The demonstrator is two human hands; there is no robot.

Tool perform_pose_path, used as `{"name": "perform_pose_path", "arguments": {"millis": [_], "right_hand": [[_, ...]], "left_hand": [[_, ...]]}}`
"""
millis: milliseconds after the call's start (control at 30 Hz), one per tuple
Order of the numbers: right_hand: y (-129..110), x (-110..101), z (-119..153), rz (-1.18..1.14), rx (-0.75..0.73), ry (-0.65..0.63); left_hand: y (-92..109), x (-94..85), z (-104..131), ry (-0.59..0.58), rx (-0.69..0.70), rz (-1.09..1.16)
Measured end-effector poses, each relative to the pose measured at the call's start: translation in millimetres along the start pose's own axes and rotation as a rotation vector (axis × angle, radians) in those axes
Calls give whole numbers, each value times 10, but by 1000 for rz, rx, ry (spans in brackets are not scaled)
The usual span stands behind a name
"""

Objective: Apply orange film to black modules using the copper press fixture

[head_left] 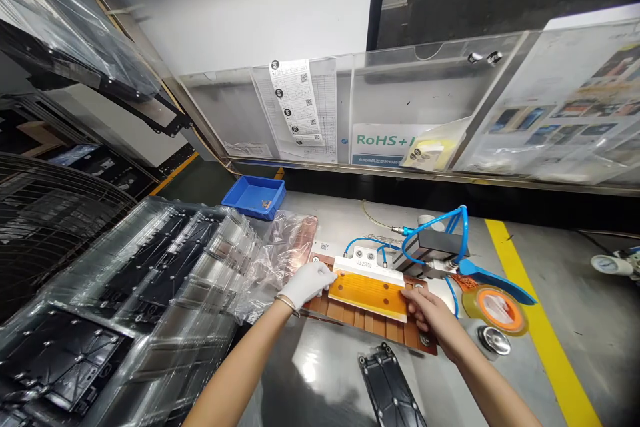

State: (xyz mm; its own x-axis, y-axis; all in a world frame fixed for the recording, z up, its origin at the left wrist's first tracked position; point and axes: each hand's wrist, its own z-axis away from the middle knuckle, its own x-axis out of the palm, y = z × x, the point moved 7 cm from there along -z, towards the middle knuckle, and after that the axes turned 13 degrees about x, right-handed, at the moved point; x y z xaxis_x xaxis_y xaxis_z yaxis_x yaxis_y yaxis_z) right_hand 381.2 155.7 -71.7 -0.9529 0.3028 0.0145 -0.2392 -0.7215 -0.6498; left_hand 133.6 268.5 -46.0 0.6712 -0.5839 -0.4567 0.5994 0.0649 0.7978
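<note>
Both hands are on the same piece right now: an amber sheet (370,295) with a few dark round spots, sitting over a ribbed copper-brown base plate (367,323) about mid-worktop (570,327). Left hand (311,282) wears a white glove and has its fingertips pinched in at the sheet's upper left corner. Right hand (433,313) is bare, thumb and fingers closed narrow on the right end. Sheet's a bit slanted, right end nearer the person. Along its far edge runs a white block (369,265) marked what looks like JJ-25070, with blue air tubes (466,233) looping around just behind.

Rest of the worktop is pretty busy. Near edge has a loose black part (393,390) lying flat, partly cut off by the frame. Off to the right, past the right hand, there's a roll of yellowish tape (520,325) with an orange core, and a metal-capped bottle (495,340) just beside it. Left side is stacked with clear trays (165,347) full of more black parts, crumpled clear film (275,247) next to those, and a blue bin (250,211) behind with some small orangey bits inside. Clear document pockets (225,110) line up along the back, one sheet reading RoHS.
</note>
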Motion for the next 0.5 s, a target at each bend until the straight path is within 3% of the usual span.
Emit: {"name": "perform_pose_path", "arguments": {"millis": [300, 400, 500], "right_hand": [[-50, -91, -58, 236, 90, -28], [-86, -218, -18, 293, 67, -10], [-19, -443, 151, 326, 0, 60]], "left_hand": [[19, -62, 31, 52, 25, 17], [-29, -115, 46, 69, 28, 67], [-109, -298, 141, 159, 29, 81]]}}
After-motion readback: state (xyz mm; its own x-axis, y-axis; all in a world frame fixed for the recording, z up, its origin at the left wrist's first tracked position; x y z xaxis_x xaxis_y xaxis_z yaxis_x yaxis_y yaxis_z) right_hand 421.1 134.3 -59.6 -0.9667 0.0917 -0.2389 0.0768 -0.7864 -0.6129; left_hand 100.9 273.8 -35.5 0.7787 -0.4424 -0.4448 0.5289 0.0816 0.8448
